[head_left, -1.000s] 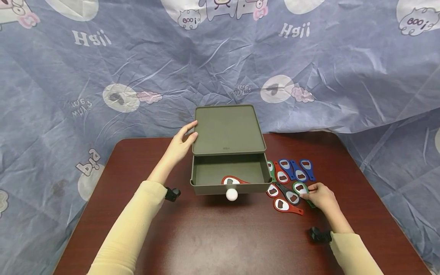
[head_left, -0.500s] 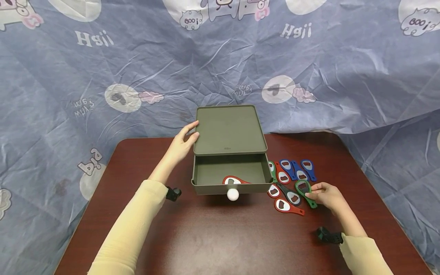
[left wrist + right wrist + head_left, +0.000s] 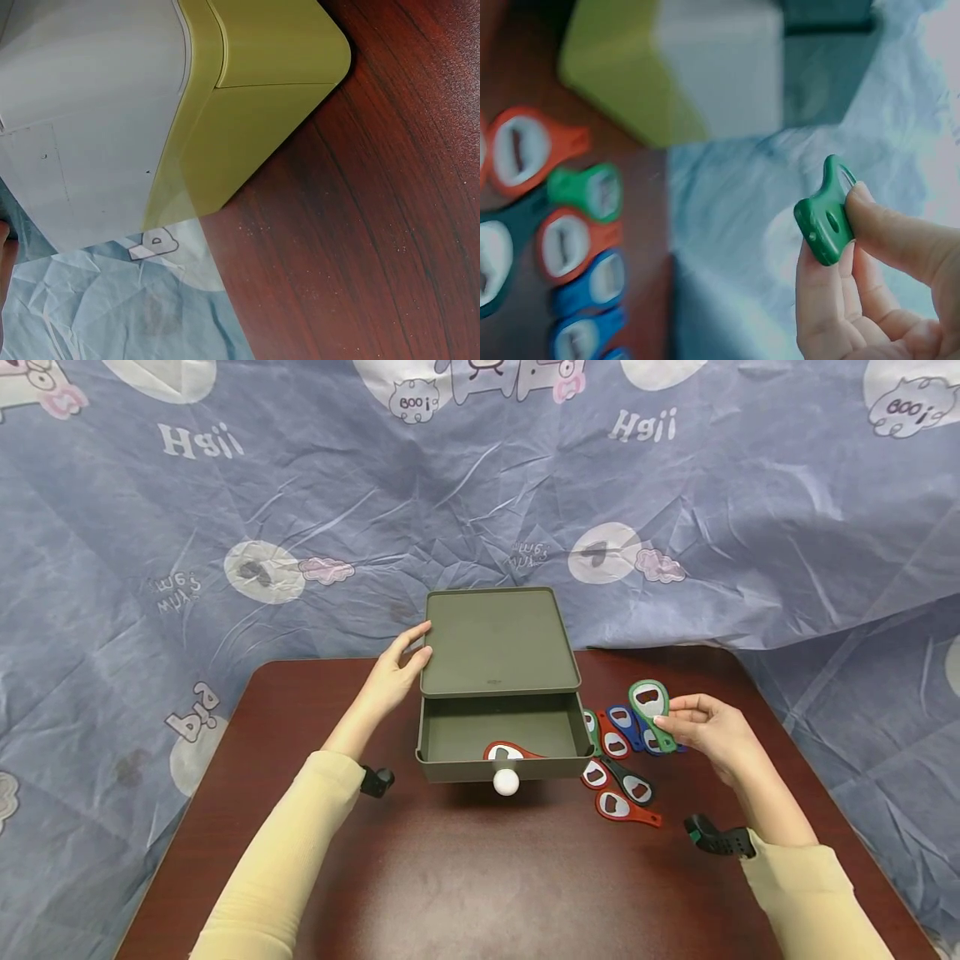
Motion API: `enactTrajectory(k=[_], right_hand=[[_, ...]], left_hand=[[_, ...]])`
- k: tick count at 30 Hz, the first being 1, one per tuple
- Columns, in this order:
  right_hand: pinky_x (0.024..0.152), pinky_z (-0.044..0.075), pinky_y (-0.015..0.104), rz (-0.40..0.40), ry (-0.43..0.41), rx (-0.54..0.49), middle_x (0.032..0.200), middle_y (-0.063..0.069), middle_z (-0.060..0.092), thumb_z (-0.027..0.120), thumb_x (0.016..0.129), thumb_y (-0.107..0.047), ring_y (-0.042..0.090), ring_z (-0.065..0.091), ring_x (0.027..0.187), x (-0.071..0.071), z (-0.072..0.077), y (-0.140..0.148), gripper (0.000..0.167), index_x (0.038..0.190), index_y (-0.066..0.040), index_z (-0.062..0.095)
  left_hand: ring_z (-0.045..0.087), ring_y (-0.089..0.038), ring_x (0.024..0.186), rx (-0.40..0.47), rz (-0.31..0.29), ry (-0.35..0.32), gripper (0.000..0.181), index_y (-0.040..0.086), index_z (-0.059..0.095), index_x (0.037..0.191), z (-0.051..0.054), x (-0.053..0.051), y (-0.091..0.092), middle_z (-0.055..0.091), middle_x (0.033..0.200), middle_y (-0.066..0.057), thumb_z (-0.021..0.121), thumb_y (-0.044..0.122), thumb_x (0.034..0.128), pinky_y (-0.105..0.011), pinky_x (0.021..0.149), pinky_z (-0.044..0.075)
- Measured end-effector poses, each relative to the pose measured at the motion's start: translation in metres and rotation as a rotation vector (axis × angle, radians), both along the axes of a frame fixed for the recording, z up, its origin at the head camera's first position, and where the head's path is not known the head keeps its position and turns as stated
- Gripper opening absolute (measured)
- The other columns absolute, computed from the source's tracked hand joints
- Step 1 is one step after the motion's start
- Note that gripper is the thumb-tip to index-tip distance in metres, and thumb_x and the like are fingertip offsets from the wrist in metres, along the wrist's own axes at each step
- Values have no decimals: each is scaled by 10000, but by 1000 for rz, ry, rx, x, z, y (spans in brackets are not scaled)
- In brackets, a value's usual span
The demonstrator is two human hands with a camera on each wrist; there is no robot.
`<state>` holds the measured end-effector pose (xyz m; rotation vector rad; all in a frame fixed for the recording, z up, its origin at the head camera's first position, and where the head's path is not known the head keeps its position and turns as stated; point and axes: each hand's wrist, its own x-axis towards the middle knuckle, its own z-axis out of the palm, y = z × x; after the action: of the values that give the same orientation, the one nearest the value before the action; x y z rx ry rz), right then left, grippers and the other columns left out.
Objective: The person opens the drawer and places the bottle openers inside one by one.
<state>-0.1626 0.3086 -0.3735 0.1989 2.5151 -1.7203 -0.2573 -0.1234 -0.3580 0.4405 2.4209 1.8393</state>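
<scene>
My right hand [image 3: 716, 735] pinches a green bottle opener [image 3: 648, 700] between thumb and fingers, raised above the other openers. In the right wrist view, the handle end of this green opener [image 3: 825, 225] points toward the camera. My left hand [image 3: 392, 672] rests its fingertips against the left side of an olive drawer box [image 3: 498, 643]; in the left wrist view only a sliver of it shows. The box's drawer [image 3: 457, 771] stands pulled out, with a white round knob [image 3: 506, 782] in front. Inside lies a red bottle opener [image 3: 504, 750], partly hidden by the drawer front.
Right of the box lie several bottle openers: a red one [image 3: 615, 806] nearest the front, a black one [image 3: 637, 789] behind it, and blue ones [image 3: 621, 718] farther back. A brown wooden table [image 3: 480, 877] carries everything. A printed blue cloth [image 3: 337, 510] hangs behind.
My right hand has lifted the green bottle opener off the table, moving up and away from me with it. The left hand has stayed at the box's side.
</scene>
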Motion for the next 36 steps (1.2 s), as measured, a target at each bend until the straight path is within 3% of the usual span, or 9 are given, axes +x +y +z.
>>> enactTrajectory(k=[6, 10, 14, 20, 25, 32, 36], right_hand=[[619, 515, 161, 27, 99, -7, 743, -217, 664, 733, 890, -127, -36, 619, 690, -5, 46, -35, 177, 987, -139, 585], [600, 501, 182, 79, 124, 47, 751, -232, 666, 743, 879, -153, -30, 616, 680, -5, 70, -63, 214, 1013, -101, 584], [622, 522, 189, 152, 125, 42, 775, -188, 676, 753, 864, -131, -6, 625, 690, -6, 82, -89, 299, 1075, -11, 579], [653, 535, 184, 220, 116, 57, 830, -93, 682, 768, 840, -111, 7, 635, 723, -7, 85, -115, 362, 1121, 38, 596], [702, 541, 200, 302, 109, 141, 934, 50, 697, 780, 831, -125, 53, 660, 790, -10, 80, -127, 330, 1100, 2, 636], [744, 538, 251, 461, 130, 303, 935, 50, 738, 803, 814, -143, 114, 685, 834, -10, 69, -142, 242, 1027, -68, 718], [729, 533, 265, 478, 137, 348, 908, 37, 734, 801, 813, -125, 106, 679, 805, -8, 62, -152, 215, 1005, -74, 718]], left_hand=[[318, -310, 1467, 21, 6, 14, 503, 143, 370, 1528, -20, -14, -3, 316, 1604, -53, 495, 192, 1043, -461, 1174, 334], [342, -302, 1457, 13, 14, 32, 493, 176, 392, 1519, -23, -15, -3, 333, 1596, -31, 504, 226, 1042, -457, 1163, 354], [359, -296, 1448, 14, 18, 41, 490, 176, 399, 1515, -24, -15, -3, 336, 1594, -34, 509, 227, 1040, -458, 1155, 365], [379, -291, 1438, 15, 24, 44, 484, 166, 413, 1507, -23, -15, -2, 351, 1587, -34, 514, 222, 1038, -451, 1147, 379], [358, -283, 1450, 23, 15, 26, 493, 172, 395, 1518, -23, -15, -2, 334, 1596, -27, 506, 230, 1041, -463, 1159, 359], [330, -344, 1455, 4, 7, -1, 502, 63, 361, 1521, 5, 5, 2, 312, 1600, -113, 485, 149, 1042, -468, 1171, 339], [340, -339, 1451, 3, 9, 5, 501, 66, 369, 1518, 6, 7, 2, 321, 1596, -110, 491, 161, 1042, -454, 1174, 337]])
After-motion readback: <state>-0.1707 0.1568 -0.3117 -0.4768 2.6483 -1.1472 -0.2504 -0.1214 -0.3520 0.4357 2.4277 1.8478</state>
